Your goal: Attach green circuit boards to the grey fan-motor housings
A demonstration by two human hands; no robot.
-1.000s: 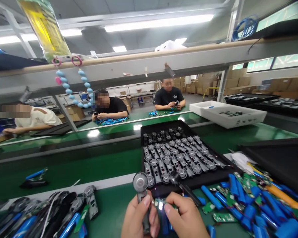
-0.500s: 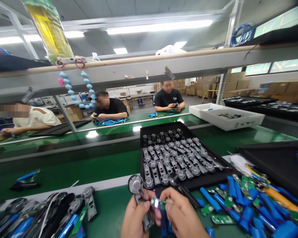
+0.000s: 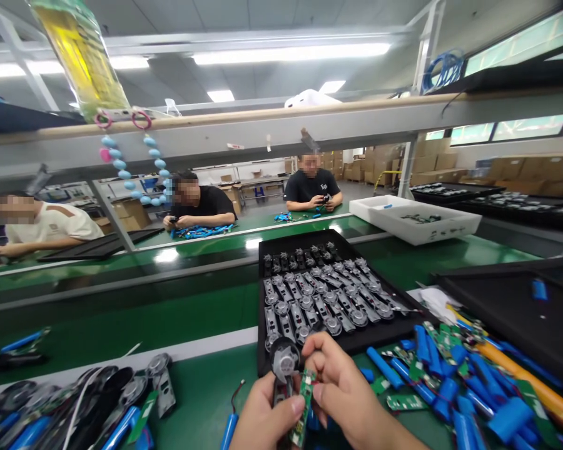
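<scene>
Between the hands (image 3: 265, 417) (image 3: 342, 387), circuit board (image 3: 304, 406)

"What sort of place is this?"

"A factory assembly line: long green counters (image 3: 122, 319), seated workers (image 3: 309, 187), black trays (image 3: 295, 240) of identical metal parts, heaps of blue battery cells (image 3: 469, 375)."

"And beyond them?"

"Stacked cardboard cartons (image 3: 511, 169) under strip lights (image 3: 291, 54)."

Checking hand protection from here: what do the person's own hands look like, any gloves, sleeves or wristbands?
The left hand and right hand are bare: no gloves, finger cots or rings show, and the visible nails look short. No sleeve, wristband or cable is in view; the bottom of the picture cuts the arms off near the wrists.
</scene>
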